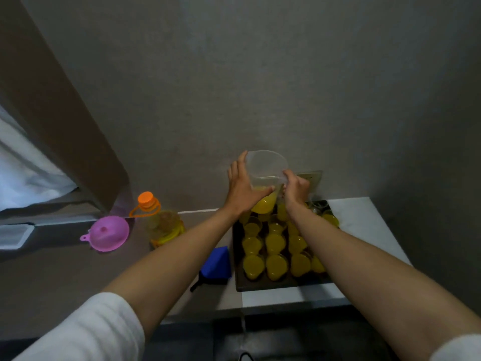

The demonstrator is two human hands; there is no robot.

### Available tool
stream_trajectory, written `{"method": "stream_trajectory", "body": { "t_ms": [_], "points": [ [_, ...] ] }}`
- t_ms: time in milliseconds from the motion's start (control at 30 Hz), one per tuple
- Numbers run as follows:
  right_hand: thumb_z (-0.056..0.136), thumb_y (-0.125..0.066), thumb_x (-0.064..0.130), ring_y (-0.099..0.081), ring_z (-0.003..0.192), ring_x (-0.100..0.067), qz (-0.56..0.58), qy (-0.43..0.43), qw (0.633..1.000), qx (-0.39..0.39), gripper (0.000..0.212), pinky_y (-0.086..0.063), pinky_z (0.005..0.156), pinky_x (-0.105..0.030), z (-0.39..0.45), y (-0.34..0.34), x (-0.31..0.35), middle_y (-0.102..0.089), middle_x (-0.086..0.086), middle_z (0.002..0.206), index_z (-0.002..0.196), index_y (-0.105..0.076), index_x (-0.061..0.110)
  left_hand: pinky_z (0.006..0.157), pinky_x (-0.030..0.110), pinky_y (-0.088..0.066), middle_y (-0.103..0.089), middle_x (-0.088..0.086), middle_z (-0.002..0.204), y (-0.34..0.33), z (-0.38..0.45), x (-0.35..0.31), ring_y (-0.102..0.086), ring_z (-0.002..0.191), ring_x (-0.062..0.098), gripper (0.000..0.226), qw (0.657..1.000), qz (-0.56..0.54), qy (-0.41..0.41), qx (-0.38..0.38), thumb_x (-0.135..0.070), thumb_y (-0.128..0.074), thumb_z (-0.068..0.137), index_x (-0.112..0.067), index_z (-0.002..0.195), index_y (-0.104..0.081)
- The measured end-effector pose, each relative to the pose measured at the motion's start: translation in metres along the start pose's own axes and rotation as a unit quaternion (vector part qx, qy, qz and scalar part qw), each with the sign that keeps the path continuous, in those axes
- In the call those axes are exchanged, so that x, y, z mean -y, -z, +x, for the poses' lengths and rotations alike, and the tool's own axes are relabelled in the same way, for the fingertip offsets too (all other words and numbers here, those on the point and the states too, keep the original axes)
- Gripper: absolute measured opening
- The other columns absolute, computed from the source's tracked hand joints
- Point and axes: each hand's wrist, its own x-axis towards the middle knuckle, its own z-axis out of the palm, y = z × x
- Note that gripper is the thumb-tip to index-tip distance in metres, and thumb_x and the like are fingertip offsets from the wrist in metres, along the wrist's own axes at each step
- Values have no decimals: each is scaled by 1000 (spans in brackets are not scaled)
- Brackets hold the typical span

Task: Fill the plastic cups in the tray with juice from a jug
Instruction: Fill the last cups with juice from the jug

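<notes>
A clear plastic jug (265, 166) with a little yellow juice at its bottom is held above the far end of a dark tray (263, 284). My left hand (243, 185) presses flat against the jug's left side with straight fingers. My right hand (295, 190) grips the jug's handle on the right. The tray holds several clear plastic cups (276, 265) full of yellow juice. At the tray's far right, clear cups (316, 208) show no juice. My arms hide some of the cups.
A bottle of yellow liquid with an orange cap (162, 222) stands left of the tray. A pink funnel (108, 234) lies further left. A blue cloth (217, 264) lies against the tray's left edge. A wall rises right behind the counter.
</notes>
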Motion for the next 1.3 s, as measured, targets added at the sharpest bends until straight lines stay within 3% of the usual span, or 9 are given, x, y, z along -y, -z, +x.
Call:
{"method": "stream_trajectory", "body": {
  "t_ms": [133, 233, 400, 633, 833, 900, 1033, 1167, 1300],
  "points": [
    [83, -70, 28, -47, 57, -22, -6, 11, 1000, -27, 46, -38, 59, -35, 17, 31, 9, -47, 7, 43, 41, -54, 18, 114, 48, -38, -32, 2, 150, -29, 5, -13, -29, 137, 23, 116, 1000, -13, -12, 24, -46, -89, 67, -24, 155, -18],
    [77, -69, 34, -46, 57, -22, -18, 24, 999, -45, 42, -38, 58, -36, 30, 56, 15, -47, -1, 50, 41, -55, 16, 115, 49, -36, -32, 2, 149, -55, 7, -21, -29, 137, 23, 116, 999, -9, -14, 39, -48, -88, 67, -24, 155, -17],
    [88, -69, 21, -44, 59, -19, -28, 47, 997, -55, 44, -35, 59, -35, 59, 100, 20, -46, -5, 58, 48, -51, 17, 117, 40, -35, -33, 0, 150, -97, 10, -43, -29, 140, 19, 114, 997, -36, -5, 73, -39, -92, 68, -27, 154, -17],
    [84, -65, 33, -40, 56, -19, -59, 62, 996, -12, 39, -33, 58, -36, 99, 156, 27, -41, -5, 56, 52, -47, 19, 112, 36, -43, -38, -1, 151, -154, 20, -68, -41, 136, 15, 121, 992, -75, 18, 99, -40, -94, 65, -30, 155, -15],
    [89, -66, 26, -39, 56, -21, -54, 63, 997, 1, 41, -35, 58, -35, 141, 194, 28, -40, -9, 57, 55, -47, 15, 111, 25, -41, -39, -4, 155, -199, 38, -54, -41, 139, 8, 130, 983, -54, 29, 175, -35, -95, 66, -31, 159, -4],
    [88, -67, 25, -38, 57, -21, -54, 64, 996, 7, 42, -34, 58, -35, 153, 203, 28, -39, -9, 57, 54, -46, 15, 113, 29, -38, -39, -4, 154, -212, 43, -45, -36, 140, 12, 121, 979, -16, 65, 192, -23, -92, 68, -29, 159, -12],
    [82, -67, 30, -37, 57, -20, -56, 69, 996, 19, 32, -32, 57, -35, 173, 216, 25, -37, -8, 57, 59, -53, 12, 110, 46, -42, -54, 4, 141, -238, 55, -29, -45, 132, 28, 63, 962, 103, 90, 235, -3, -69, 82, -22, 139, -51],
    [84, -65, 28, -35, 56, -18, -67, 73, 995, 26, 31, -31, 57, -33, 189, 227, 18, -35, -8, 57, 60, -53, 11, 99, 45, -49, -63, 4, 126, -264, 68, -15, -55, 119, 29, 44, 947, 166, 129, 242, -21, -75, 80, -24, 122, -62],
    [89, -66, 21, -33, 55, -16, -72, 71, 994, 36, 35, -29, 56, -32, 202, 235, 9, -33, -4, 56, 59, -50, 13, 97, 42, -49, -64, 0, 126, -289, 78, 7, -57, 116, 28, 77, 928, 209, 135, 276, -67, -73, 63, -28, 128, -57]
  ]
}}
